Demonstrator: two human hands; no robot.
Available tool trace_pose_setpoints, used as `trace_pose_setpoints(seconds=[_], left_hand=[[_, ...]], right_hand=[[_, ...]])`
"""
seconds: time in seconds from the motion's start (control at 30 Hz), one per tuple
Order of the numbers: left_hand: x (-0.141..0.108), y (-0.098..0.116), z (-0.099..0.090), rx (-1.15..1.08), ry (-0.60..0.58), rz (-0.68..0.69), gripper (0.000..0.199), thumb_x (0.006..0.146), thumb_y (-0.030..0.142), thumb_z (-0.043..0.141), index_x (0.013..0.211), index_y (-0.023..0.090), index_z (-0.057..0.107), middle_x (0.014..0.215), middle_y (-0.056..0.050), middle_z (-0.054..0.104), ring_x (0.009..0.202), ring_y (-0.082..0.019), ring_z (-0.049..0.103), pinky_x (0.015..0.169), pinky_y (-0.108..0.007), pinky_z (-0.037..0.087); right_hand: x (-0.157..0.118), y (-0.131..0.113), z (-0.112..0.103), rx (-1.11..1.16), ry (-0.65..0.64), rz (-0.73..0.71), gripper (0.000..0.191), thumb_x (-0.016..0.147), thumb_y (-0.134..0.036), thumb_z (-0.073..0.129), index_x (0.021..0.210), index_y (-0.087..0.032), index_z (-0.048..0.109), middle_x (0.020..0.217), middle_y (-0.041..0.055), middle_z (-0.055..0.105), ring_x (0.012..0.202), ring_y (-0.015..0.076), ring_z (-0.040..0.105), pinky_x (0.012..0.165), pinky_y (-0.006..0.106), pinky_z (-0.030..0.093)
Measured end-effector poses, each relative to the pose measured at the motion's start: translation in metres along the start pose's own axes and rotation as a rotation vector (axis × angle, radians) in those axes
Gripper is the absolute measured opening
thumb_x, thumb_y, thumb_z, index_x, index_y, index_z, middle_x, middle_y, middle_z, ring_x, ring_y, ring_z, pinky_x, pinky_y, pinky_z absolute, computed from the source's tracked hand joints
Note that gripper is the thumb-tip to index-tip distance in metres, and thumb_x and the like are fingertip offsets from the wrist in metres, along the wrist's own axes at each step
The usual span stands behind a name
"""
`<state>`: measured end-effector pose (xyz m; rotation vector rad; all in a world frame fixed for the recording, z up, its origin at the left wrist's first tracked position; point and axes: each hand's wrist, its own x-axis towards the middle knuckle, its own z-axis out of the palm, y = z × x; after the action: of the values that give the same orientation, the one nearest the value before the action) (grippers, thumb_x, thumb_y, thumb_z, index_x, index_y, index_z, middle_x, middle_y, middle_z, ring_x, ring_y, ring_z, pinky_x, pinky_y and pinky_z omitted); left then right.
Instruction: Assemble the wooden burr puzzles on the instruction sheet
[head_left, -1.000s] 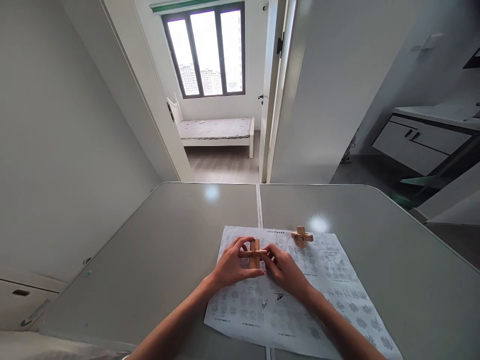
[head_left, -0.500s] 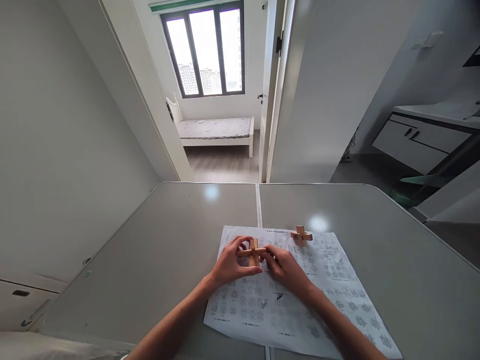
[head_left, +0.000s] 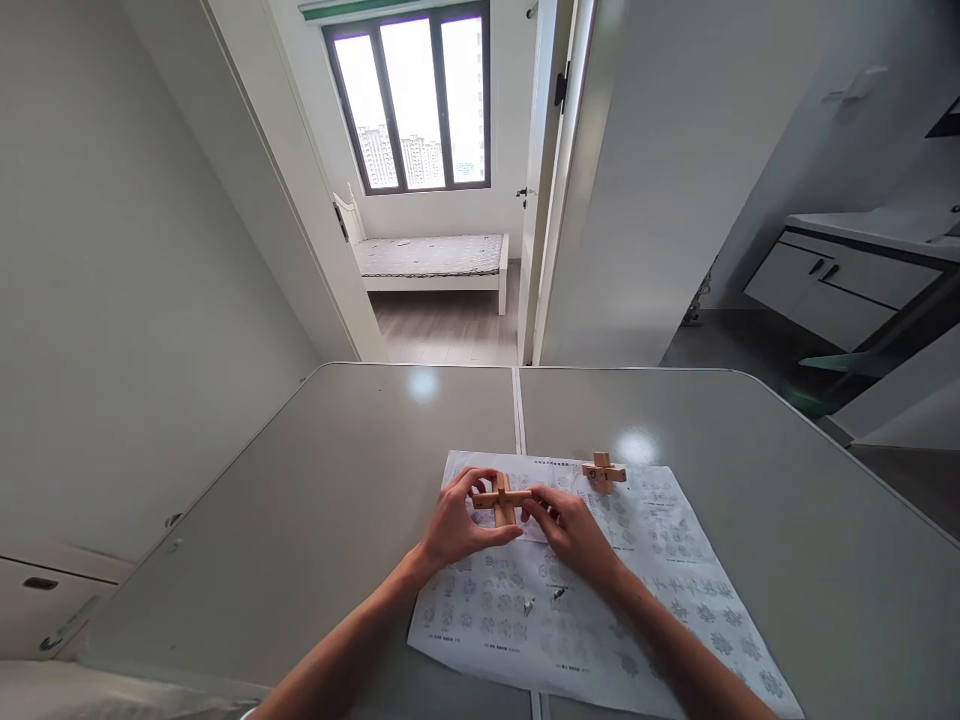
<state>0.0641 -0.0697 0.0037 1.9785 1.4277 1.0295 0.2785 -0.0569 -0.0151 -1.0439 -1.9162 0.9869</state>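
Observation:
Between my two hands is a cross-shaped wooden burr puzzle (head_left: 503, 499), made of interlocked light-brown sticks, held just above a printed sheet. My left hand (head_left: 459, 522) grips it from the left, thumb at the near end and fingers at the far end. My right hand (head_left: 568, 522) pinches the tip of the stick that points right. The sheet of paper (head_left: 510, 625) carries rows of small grey line diagrams and lies under both hands. Another wooden burr puzzle (head_left: 603, 472) stands on the sheet's far edge, right of my hands, with dark marks on its face.
The grey table (head_left: 360, 450) has a seam down its middle and rounded far corners. Beyond it an open doorway shows a bed (head_left: 431, 258) below a window (head_left: 409, 105). A white cabinet (head_left: 847, 275) stands at the right.
The held puzzle has tilted slightly and shifted a little left within my fingers. Both hands keep their hold; the other puzzle and the sheet stay put.

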Motion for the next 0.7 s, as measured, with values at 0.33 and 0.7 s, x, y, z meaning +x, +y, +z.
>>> trace_pose_setpoints(seconds=[0.33,0.7], left_hand=[[-0.0016,-0.0023,-0.0007,-0.031,-0.1,-0.003,0.07,0.062,0.052,0.092,0.12,0.025,0.061,0.115,-0.006,0.066,0.094,-0.023,0.066,0.086,-0.039,0.058],[-0.0018,-0.0036,-0.0006,-0.01,-0.096,0.023,0.074,0.061,0.053,0.092,0.121,0.025,0.06,0.113,-0.006,0.065,0.094,-0.023,0.065,0.084,-0.039,0.057]], right_hand=[[-0.0015,0.0057,-0.0028,-0.033,-0.026,-0.01,0.035,0.103,-0.046,0.048,0.088,-0.022,0.069,0.08,0.0046,0.072,0.065,0.0191,0.06,0.061,0.028,0.046],[-0.0042,0.0063,-0.0025,-0.069,-0.023,-0.029,0.03,0.106,-0.042,0.048,0.091,-0.023,0.067,0.084,0.0037,0.072,0.07,0.0204,0.064,0.066,0.029,0.047]])
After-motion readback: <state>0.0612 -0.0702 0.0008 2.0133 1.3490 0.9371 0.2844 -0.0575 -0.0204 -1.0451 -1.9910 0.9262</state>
